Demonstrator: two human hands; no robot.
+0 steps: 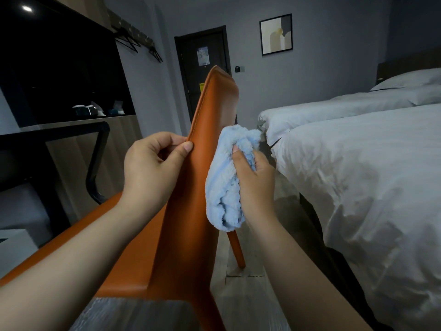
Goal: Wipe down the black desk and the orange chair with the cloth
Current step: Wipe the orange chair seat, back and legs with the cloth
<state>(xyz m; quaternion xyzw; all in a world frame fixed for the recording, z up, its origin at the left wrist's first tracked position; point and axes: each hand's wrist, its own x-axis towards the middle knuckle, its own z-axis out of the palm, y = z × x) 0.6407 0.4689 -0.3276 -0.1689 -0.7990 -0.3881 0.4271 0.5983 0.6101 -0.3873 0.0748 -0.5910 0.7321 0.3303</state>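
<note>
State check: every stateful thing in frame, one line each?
chair: backrest edge pinched by left hand, cloth pressed against it
cloth: bunched, gripped by right hand
left hand: pinching chair's edge
right hand: curled round cloth
door: closed
bed: made
hangers: empty, on rail

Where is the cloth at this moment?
In the head view the cloth is just right of centre, gripped by the right hand against the chair back, left of the bed.
</note>
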